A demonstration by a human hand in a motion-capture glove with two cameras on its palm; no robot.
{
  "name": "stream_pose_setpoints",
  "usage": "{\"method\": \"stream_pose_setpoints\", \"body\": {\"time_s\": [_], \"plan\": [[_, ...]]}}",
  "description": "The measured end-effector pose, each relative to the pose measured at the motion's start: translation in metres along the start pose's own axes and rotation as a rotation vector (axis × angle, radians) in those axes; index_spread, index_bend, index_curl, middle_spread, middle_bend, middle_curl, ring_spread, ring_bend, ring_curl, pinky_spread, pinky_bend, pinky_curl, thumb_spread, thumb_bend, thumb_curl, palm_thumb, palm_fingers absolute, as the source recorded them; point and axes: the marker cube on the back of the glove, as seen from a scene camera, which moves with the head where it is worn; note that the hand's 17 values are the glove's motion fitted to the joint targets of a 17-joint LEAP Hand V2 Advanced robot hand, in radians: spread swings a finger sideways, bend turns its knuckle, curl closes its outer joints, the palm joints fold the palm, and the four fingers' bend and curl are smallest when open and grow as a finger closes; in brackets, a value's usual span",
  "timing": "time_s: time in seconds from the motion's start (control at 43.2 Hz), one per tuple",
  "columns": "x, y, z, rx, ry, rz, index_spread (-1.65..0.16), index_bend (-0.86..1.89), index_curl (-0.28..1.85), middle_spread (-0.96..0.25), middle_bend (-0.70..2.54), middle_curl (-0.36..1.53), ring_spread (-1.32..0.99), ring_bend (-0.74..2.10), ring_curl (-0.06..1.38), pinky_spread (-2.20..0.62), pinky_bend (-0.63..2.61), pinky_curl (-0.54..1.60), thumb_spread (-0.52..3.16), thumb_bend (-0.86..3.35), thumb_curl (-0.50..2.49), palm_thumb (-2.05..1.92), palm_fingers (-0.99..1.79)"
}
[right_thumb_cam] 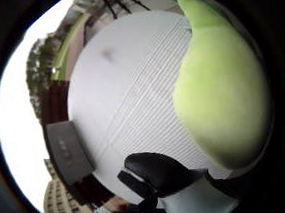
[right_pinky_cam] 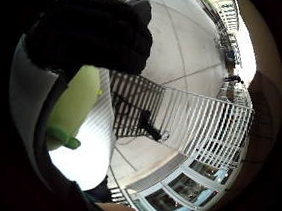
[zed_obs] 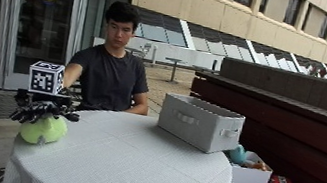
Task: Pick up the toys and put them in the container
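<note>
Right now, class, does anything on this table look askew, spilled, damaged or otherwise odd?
Nothing stands out. The gloved right hand grips a green plush toy at the table edge, and the grey container stands upright across it.

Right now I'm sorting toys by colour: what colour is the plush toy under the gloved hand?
Light yellow-green; the plush toy shows best in the thumb-side palm view.

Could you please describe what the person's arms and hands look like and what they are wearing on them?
The right hand wears a black glove with thick dark fingers; white plastic and black straps show at the palm. The person wears a dark short-sleeved T-shirt, so the forearms carry no sleeves. The other hand is hidden behind the table.
</note>
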Motion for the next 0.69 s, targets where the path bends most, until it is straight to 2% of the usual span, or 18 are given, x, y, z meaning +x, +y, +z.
{"method": "stream_pose_setpoints", "body": {"time_s": [0.139,0.37,0.463,0.532,0.694], "plan": [[0.004,-0.006,0.021,-0.058,0.008,0.015,-0.33,0.03,0.09,-0.09,0.26,0.43,-0.04,0.48,0.26,0.03,1.17,0.36,0.88,-0.05,0.26,-0.04,-0.16],[0.013,-0.003,0.044,-0.084,0.000,0.038,-0.35,0.11,0.11,-0.10,0.20,0.42,-0.10,0.55,0.28,-0.05,1.24,0.38,1.03,0.14,0.32,0.34,-0.03],[0.014,-0.004,0.042,-0.090,0.020,0.050,-0.37,0.15,0.12,-0.13,0.20,0.42,-0.22,0.66,0.30,-0.14,1.20,0.35,1.06,0.20,0.34,0.46,0.13],[0.014,-0.002,0.040,-0.086,0.022,0.047,-0.39,0.18,0.13,-0.22,0.26,0.44,-0.37,0.78,0.32,-0.26,1.18,0.33,1.12,0.27,0.38,0.58,0.42],[0.012,-0.007,0.033,-0.013,0.006,0.093,-0.39,0.33,0.20,-0.36,0.40,0.50,-0.50,0.83,0.35,-0.40,1.02,0.30,1.07,0.33,0.45,0.74,0.78]]}}
